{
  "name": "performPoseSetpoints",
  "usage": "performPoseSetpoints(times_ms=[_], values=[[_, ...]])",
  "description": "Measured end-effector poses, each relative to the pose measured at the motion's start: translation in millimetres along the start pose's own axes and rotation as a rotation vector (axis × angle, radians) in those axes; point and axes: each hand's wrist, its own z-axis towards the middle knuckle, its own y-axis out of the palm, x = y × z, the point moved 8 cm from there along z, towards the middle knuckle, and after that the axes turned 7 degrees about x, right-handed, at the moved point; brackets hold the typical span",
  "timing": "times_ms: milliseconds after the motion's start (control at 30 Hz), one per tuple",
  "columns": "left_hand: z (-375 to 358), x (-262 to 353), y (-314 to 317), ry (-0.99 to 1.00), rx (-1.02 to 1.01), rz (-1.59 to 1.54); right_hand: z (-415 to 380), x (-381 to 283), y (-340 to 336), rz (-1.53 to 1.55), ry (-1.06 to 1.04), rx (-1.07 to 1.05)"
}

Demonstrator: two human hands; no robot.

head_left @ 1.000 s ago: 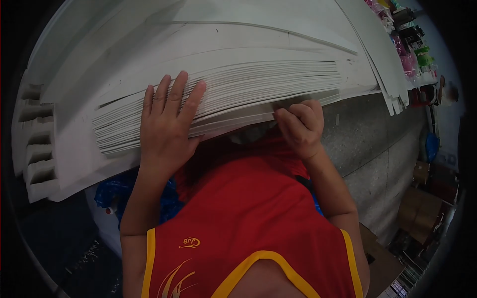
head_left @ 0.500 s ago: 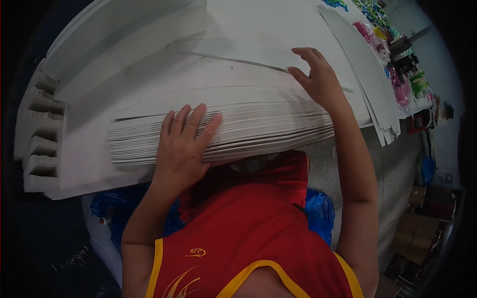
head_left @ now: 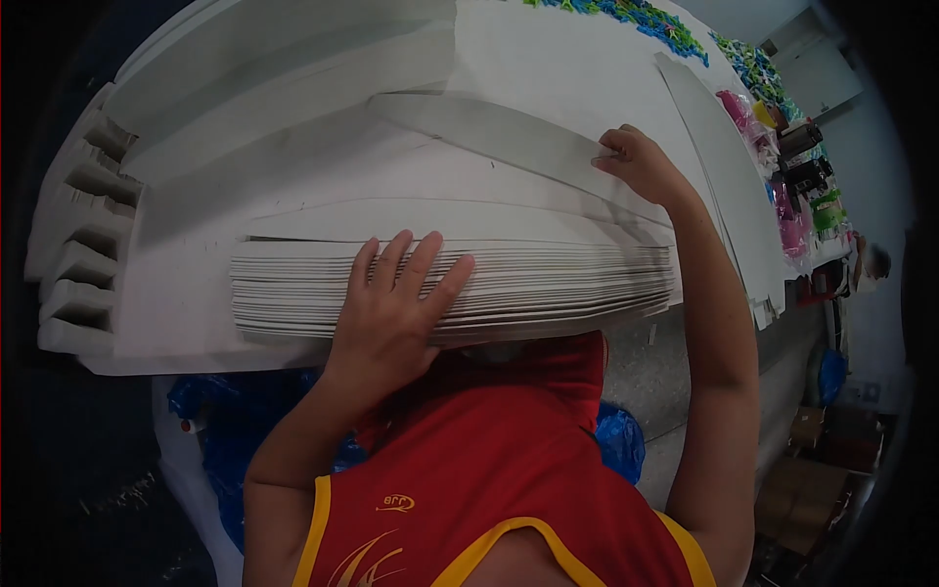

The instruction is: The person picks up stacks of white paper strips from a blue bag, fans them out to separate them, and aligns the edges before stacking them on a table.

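My left hand point(head_left: 391, 303) lies flat with its fingers spread on a fanned stack of long white card strips point(head_left: 567, 274) along the near edge of the table. The strips overlap, with their edges showing as many thin lines. Farther back, my right hand point(head_left: 641, 166) pinches the edge of a single long white card strip point(head_left: 518, 127) between thumb and fingers. This strip is slightly raised on its near side and slants across the table behind the stack.
Large white sheets point(head_left: 293, 78) stand at the back left, beside bundled folded white pieces point(head_left: 93, 245). More long strips point(head_left: 719, 176) lie at the right. Small blue and green pieces point(head_left: 646, 24) and pink bags point(head_left: 787, 215) are along the far right. Blue plastic point(head_left: 235, 421) hangs below.
My right hand has gone from open fingers to a pinch on the single strip, whose surface now tilts into view. My left hand stays on the stack; the whole view has shifted slightly.
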Motion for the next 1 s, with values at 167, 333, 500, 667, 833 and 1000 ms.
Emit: performPoseSetpoints(times_ms=[167,333,500,667,833,1000], values=[[4,-1,-5,0.015,0.005,-0.024,-44,-67,-19,0.081,-0.247,0.160],[13,-9,-14,-0.088,-0.001,-0.077,-82,-104,0,0.060,-0.423,0.207],[27,-9,-25,-0.011,0.139,0.065,-98,-120,19,0.076,-0.510,0.149],[50,-19,-21,0.009,0.027,0.095,-106,-121,29,0.129,-0.519,0.014],[71,-40,-8,-0.120,-0.225,-0.120,-131,-115,11,0.090,-0.481,0.054],[79,-42,-12,-0.070,-0.161,-0.074,-142,-76,0,-0.210,-0.450,0.210]])
